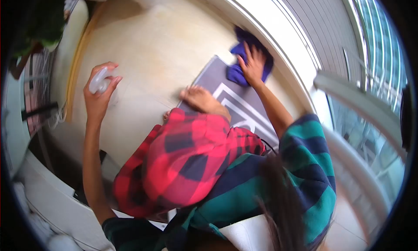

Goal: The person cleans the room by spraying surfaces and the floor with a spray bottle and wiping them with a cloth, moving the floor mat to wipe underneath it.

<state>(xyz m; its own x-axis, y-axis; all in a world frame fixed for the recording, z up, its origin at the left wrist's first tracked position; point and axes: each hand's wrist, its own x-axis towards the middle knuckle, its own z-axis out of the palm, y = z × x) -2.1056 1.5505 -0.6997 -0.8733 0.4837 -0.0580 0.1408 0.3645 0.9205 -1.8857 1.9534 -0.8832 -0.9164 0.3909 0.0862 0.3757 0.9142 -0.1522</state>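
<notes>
My left hand (101,92) is raised above the pale floor, its fingers curled around a translucent whitish plastic bottle (101,80). The bottle is partly covered by the fingers, and its exact type is unclear. On the right, my right hand (253,66) lies flat with fingers spread on a crumpled purple-blue cloth (237,76). That cloth rests on the floor against the sill of the glass door, overlapping the corner of a grey mat (213,74) with white lines. Some motion blur softens the right hand and cloth.
The white door sill (287,46) runs diagonally along the right, with a white rail (357,103) beyond it. My bare foot (200,98) is on the mat's edge. A plant (39,24) and a yellowish wooden edge (80,55) are at left.
</notes>
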